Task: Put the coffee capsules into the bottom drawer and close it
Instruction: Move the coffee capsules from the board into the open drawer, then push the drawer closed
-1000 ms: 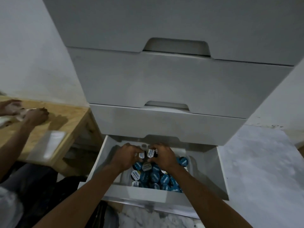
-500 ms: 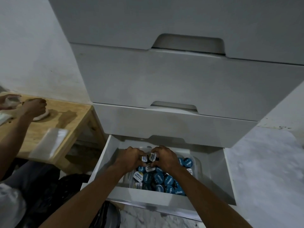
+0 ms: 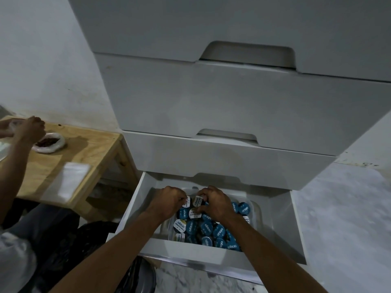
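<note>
- The bottom drawer (image 3: 190,253) of a pale grey cabinet (image 3: 232,106) stands pulled open; the drawers above are closed.
- The capsules (image 3: 209,228) (mostly blue lids, a few white) lie heaped in a clear tray inside it.
- The left hand (image 3: 167,203) and right hand (image 3: 215,203) each pinch a white-lidded capsule above the heap.
- A wooden table (image 3: 91,144) stands left against a scuffed white wall (image 3: 42,70), with a bowl (image 3: 49,142) by another person's hand (image 3: 28,129).
- The floor (image 3: 342,218) is mottled grey.

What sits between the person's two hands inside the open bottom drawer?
In the head view, two white-lidded capsules sit between the left hand and right hand, fingertips on them, above the blue capsules in the bottom drawer.
</note>
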